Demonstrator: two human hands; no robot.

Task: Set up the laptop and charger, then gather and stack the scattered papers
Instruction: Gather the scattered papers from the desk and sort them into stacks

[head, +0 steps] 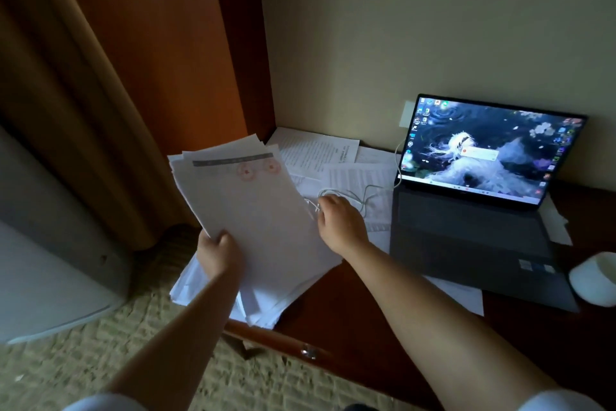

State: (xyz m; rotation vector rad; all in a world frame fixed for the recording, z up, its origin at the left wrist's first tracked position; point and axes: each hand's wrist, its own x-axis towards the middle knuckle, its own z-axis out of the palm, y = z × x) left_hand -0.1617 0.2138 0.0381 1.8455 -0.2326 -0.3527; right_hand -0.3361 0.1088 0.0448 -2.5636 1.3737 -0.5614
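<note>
Dim light falls on a dark wooden desk [346, 304] set against a beige wall, where an open laptop [480, 197] glows. A left hand [218, 252] grips a fanned stack of papers [256, 210] by its near-left edge, red stamps showing on top. Fingers of the right hand [340, 219] curl at the stack's right edge, touching a white charger cable [363, 192]; whether they grip anything cannot be told. More sheets [316, 152] lie beyond.
</note>
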